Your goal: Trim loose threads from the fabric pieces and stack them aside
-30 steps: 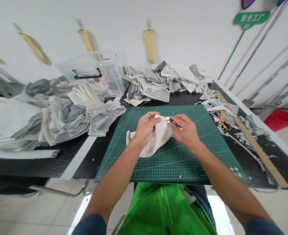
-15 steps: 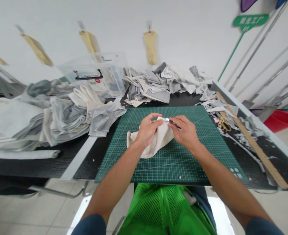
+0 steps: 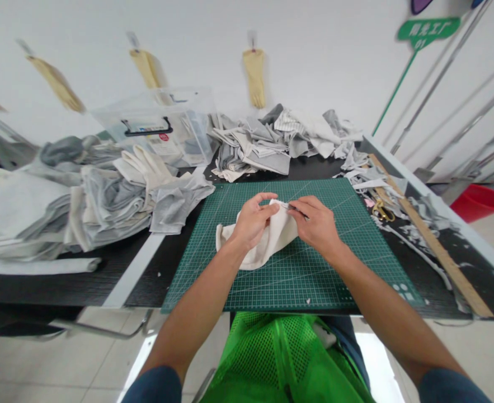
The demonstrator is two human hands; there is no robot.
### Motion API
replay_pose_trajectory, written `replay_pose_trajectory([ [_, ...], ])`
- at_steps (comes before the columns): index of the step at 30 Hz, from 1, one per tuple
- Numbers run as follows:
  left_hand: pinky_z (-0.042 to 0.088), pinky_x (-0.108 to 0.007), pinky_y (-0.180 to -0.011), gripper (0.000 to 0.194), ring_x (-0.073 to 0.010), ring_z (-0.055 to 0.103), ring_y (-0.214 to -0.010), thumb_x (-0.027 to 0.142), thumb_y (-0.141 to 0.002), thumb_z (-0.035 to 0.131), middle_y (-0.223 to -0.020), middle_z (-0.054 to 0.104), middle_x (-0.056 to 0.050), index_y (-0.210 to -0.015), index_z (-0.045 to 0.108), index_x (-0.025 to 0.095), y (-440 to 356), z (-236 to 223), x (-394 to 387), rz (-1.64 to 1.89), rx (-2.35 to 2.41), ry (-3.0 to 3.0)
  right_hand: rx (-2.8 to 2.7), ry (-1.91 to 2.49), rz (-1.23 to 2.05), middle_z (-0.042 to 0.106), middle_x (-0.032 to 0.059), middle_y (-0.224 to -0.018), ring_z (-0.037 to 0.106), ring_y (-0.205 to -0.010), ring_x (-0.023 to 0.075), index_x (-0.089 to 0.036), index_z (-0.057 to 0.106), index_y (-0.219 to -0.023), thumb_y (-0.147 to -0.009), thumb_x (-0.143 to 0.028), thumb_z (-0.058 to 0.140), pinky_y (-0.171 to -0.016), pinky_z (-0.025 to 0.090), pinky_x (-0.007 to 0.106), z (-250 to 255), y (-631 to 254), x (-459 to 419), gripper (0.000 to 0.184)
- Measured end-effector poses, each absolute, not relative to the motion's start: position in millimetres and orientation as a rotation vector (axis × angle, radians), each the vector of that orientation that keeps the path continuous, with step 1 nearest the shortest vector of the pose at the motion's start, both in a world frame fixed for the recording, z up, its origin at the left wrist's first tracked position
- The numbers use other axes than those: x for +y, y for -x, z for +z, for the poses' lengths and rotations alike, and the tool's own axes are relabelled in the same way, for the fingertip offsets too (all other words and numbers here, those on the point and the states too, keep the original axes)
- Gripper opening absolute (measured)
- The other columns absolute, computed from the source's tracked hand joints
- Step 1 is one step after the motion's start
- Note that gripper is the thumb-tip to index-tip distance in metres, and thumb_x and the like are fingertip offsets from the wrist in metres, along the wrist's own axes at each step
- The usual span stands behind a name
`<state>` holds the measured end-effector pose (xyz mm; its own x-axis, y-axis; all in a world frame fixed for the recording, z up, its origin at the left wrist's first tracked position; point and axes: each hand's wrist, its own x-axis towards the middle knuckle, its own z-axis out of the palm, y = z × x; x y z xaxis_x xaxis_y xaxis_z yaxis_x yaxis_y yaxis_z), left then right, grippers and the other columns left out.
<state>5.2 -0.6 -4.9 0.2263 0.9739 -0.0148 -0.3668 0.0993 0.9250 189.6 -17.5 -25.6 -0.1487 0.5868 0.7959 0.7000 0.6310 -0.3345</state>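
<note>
Left hand (image 3: 250, 221) is clamping white cloth (image 3: 282, 232) near its top edge, thumb pressing in front, forefinger curving above; other fingers partly hidden. Right hand (image 3: 317, 223) is closing around a small metal tool (image 3: 295, 210), fingers curled in, tip pointing left at the cloth's top edge. Tool is mostly hiding in the grip, type unclear. Hands are working near each other, not touching. Cloth is draping over the middle of the green cutting mat (image 3: 272, 294).
</note>
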Motion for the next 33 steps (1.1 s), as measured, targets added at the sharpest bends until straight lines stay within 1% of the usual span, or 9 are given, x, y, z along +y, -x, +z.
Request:
replay_pose_trajectory([
  [6, 0.048, -0.024, -0.066, 0.043, -0.0110, 0.063, -0.065, 0.021, -0.073, 0.086, -0.075, 0.069, 0.000, -0.112, 0.067, 0.017, -7.0, -4.1, -1.2, 1.162, 0.807, -0.973, -1.813, 1.032, -0.124, 0.076, 0.0094, -0.099, 0.070, -0.094, 0.0219, -0.020, 0.078, -0.103, -0.101, -0.022, 0.062, -0.087, 0.061, 0.038, -25.5, -188.7, -18.0, 0.017],
  [10, 0.049, -0.025, -0.068, 0.041, -0.0115, 0.063, -0.068, 0.022, -0.073, 0.087, -0.078, 0.070, -0.001, -0.109, 0.066, 0.016, -7.5, -3.5, -1.6, 1.160, 0.812, -0.951, -1.788, 1.064, -0.092, 0.076, 0.0087, -0.100, 0.070, -0.095, 0.0225, -0.022, 0.079, -0.103, -0.100, -0.022, 0.061, -0.088, 0.061, 0.040, -25.3, -188.1, -19.3, 0.018],
  [15, 0.049, -0.025, -0.070, 0.045, -0.0113, 0.063, -0.070, 0.022, -0.075, 0.086, -0.079, 0.070, -0.001, -0.115, 0.067, 0.016, -7.6, -3.1, -3.0, 1.161, 0.802, -0.951, -1.783, 1.075, -0.082, 0.075, 0.0086, -0.103, 0.070, -0.094, 0.0225, -0.022, 0.078, -0.105, -0.097, -0.022, 0.066, -0.088, 0.061, 0.039, -25.0, -187.3, -20.4, 0.015],
  [23, 0.047, -0.024, -0.069, 0.052, -0.0103, 0.063, -0.070, 0.024, -0.073, 0.089, -0.078, 0.069, 0.000, -0.119, 0.066, 0.016, -8.7, -4.6, -4.2, 1.142, 0.776, -0.968, -1.784, 1.087, -0.081, 0.075, 0.0089, -0.100, 0.069, -0.095, 0.0227, -0.021, 0.078, -0.103, -0.099, -0.022, 0.063, -0.088, 0.059, 0.039, -25.5, -187.2, -19.5, 0.016],
  [26, 0.047, -0.023, -0.069, 0.047, -0.0102, 0.062, -0.069, 0.024, -0.073, 0.089, -0.078, 0.069, 0.000, -0.114, 0.067, 0.016, -9.4, -4.4, -4.1, 1.147, 0.773, -0.968, -1.779, 1.088, -0.082, 0.075, 0.0090, -0.099, 0.069, -0.094, 0.0226, -0.021, 0.079, -0.103, -0.099, -0.022, 0.063, -0.086, 0.060, 0.039, -26.1, -187.1, -19.8, 0.017],
  [29, 0.047, -0.023, -0.068, 0.038, -0.0102, 0.062, -0.069, 0.025, -0.073, 0.089, -0.077, 0.068, 0.000, -0.101, 0.066, 0.016, -10.1, -5.2, -3.5, 1.147, 0.784, -0.963, -1.773, 1.092, -0.079, 0.075, 0.0087, -0.099, 0.069, -0.094, 0.0228, -0.022, 0.079, -0.103, -0.098, -0.023, 0.064, -0.086, 0.060, 0.040, -25.7, -186.6, -20.2, 0.016],
  [33, 0.047, -0.023, -0.068, 0.035, -0.0101, 0.061, -0.069, 0.025, -0.072, 0.089, -0.076, 0.068, 0.001, -0.095, 0.064, 0.016, -10.9, -6.7, -3.2, 1.155, 0.775, -0.970, -1.778, 1.079, -0.086, 0.076, 0.0087, -0.098, 0.070, -0.093, 0.0225, -0.021, 0.080, -0.103, -0.099, -0.023, 0.063, -0.086, 0.061, 0.039, -24.8, -186.3, -20.3, 0.017],
])
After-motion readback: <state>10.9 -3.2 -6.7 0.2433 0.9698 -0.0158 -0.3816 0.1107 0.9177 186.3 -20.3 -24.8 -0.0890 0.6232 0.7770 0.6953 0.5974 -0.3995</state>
